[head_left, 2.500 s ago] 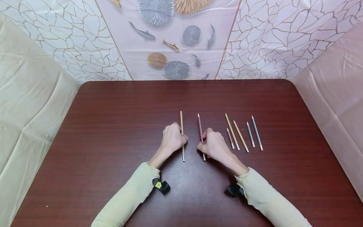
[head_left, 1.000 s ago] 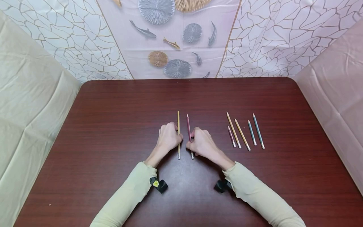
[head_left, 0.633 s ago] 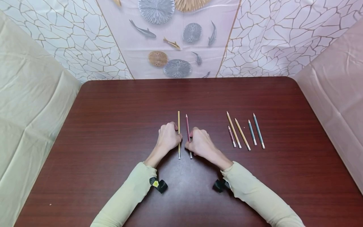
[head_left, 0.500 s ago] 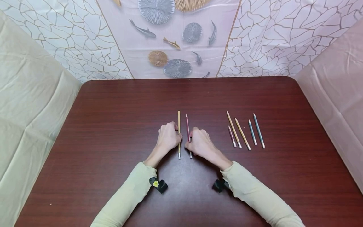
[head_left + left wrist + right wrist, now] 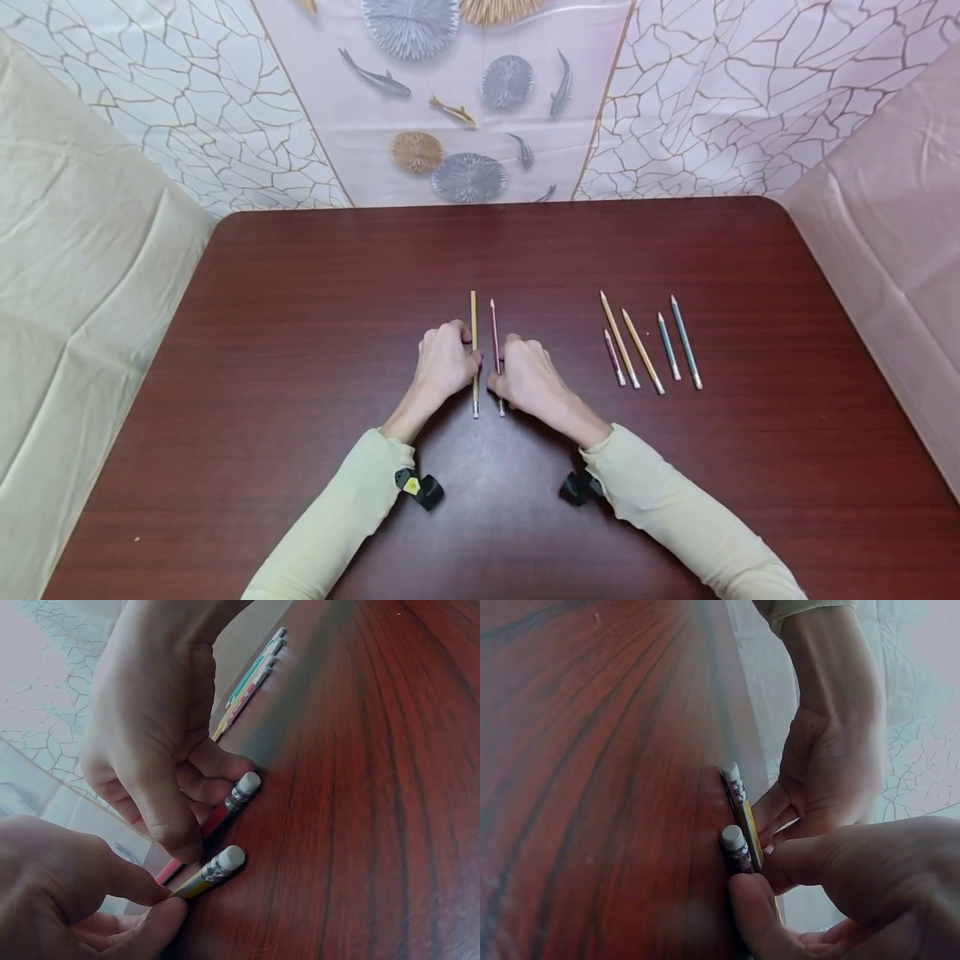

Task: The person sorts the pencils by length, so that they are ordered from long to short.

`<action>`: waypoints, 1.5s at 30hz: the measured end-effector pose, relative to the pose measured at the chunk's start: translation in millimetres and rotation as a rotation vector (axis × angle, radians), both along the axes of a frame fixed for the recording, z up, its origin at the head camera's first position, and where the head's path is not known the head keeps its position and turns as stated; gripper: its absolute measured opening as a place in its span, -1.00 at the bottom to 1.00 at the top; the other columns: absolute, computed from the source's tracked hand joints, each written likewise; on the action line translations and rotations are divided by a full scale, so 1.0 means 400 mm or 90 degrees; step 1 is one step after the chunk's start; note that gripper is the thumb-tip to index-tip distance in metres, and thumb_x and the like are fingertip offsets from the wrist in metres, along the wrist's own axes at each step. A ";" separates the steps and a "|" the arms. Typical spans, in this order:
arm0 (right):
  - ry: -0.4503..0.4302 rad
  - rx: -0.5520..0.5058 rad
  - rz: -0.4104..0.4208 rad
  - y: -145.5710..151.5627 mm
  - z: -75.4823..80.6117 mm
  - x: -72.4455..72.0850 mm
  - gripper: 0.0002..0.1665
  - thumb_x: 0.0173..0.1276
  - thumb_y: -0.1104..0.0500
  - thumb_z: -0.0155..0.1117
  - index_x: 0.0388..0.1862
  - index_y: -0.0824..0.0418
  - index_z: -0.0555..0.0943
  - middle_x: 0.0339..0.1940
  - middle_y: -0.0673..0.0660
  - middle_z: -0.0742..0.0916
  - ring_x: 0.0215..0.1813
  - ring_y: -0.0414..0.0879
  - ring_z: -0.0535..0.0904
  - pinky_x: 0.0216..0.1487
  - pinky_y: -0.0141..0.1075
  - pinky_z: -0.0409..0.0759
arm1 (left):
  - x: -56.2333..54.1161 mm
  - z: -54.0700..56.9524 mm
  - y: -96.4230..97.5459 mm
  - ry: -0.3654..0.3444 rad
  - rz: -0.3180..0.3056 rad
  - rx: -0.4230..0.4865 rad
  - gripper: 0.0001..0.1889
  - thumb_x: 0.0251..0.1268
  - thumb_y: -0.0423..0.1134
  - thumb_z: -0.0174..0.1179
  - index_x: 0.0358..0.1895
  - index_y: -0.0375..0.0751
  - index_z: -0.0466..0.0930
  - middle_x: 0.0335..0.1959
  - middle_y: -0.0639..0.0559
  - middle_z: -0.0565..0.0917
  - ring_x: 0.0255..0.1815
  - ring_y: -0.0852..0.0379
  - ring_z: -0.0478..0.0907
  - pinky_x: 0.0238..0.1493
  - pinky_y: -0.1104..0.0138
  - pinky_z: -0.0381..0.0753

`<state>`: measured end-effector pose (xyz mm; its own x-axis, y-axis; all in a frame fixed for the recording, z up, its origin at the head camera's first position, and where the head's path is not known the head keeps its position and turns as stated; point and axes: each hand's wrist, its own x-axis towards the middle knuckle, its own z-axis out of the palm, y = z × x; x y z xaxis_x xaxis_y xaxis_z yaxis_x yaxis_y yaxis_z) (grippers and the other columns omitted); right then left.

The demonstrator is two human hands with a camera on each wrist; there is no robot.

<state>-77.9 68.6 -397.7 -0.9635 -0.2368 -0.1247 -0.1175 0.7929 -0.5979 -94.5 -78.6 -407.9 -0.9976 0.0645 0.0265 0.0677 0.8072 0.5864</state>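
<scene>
In the head view my left hand [image 5: 444,360] pinches a long yellow pencil [image 5: 474,321] that lies on the table, its white eraser end toward me. Just right of it, my right hand [image 5: 534,379] pinches a dark red pencil [image 5: 494,325], also with the eraser near me. The two pencils lie almost parallel with a narrow gap between them. Both eraser ends show close up in the left wrist view, the yellow pencil's eraser [image 5: 231,858] beside the red pencil's eraser [image 5: 249,781]. My fingers cover the middle of each pencil.
To the right lie a short red pencil [image 5: 614,358], two yellow pencils [image 5: 619,339] and two blue pencils [image 5: 686,342], spaced apart with points away from me. The dark wooden table [image 5: 300,292] meets a patterned cloth [image 5: 480,100] at its far edge.
My right hand has slid the red pencil leftward across the table, close to the yellow one, and it moves only slightly at the end. My left hand has shifted slightly left with its pencil.
</scene>
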 end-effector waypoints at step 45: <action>0.008 -0.019 0.002 0.005 -0.001 0.000 -0.79 0.11 0.24 0.36 -0.39 0.27 0.49 -0.65 0.08 0.57 -0.83 -0.24 0.49 -0.58 -0.27 0.53 | 0.007 -0.001 -0.002 -0.026 0.015 0.035 -0.74 0.08 -0.18 0.41 -0.29 -0.27 0.61 -0.58 0.03 0.62 -0.35 -0.12 0.63 -0.19 0.03 0.58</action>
<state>-77.8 70.7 -398.0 -0.9641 -0.2439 -0.1049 -0.1284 0.7741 -0.6199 -91.9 -79.5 -408.4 -0.9991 0.0401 -0.0113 0.0239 0.7747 0.6319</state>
